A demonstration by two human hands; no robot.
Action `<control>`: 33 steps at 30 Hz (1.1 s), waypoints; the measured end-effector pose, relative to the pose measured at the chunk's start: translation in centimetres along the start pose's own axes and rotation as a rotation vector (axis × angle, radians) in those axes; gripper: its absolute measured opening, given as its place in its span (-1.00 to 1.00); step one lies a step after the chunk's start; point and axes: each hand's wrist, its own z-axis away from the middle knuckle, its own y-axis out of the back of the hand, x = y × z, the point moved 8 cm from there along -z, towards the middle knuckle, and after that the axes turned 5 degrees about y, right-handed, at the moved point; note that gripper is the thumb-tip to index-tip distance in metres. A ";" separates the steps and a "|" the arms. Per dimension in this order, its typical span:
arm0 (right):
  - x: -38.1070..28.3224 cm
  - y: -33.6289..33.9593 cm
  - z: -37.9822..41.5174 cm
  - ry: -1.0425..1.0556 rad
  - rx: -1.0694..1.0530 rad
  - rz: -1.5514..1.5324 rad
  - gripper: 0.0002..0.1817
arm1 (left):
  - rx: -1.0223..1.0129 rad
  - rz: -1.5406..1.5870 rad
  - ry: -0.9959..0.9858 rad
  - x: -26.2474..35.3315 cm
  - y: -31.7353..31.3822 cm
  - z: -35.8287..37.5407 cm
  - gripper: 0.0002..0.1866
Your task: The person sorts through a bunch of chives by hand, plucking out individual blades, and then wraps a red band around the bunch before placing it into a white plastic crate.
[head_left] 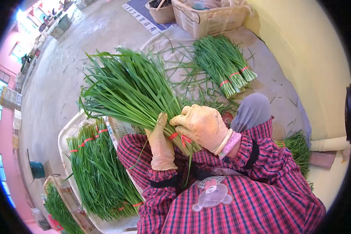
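Observation:
A large bunch of garlic chives (134, 87) lies tilted across my lap, its leaves fanning to the upper left. Red tape (179, 137) circles the pale stems near the cut ends. My left hand (160, 146), in a cream rubber glove, grips the bunch from below and the left, thumb up along the stems. On the other side, my right hand (206, 126) wears the same kind of glove. Its fingers are curled and press against the stems just above the tape; the fingertips are partly hidden. One loose leaf hangs below the stem ends.
Tied chive bunches (222, 64) lie on a pale ground sheet (275, 82) among loose leaves. On the left, a white crate (66, 156) holds more bunches. A plastic basket (210, 21) and a bucket (161, 13) stand ahead. More chives (294, 150) are near the right wall.

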 end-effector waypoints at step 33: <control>9.9 -0.2 3.7 -0.738 0.397 -1.120 -0.74 | -0.059 -0.088 0.049 -1.9 -1.5 -1.0 -0.43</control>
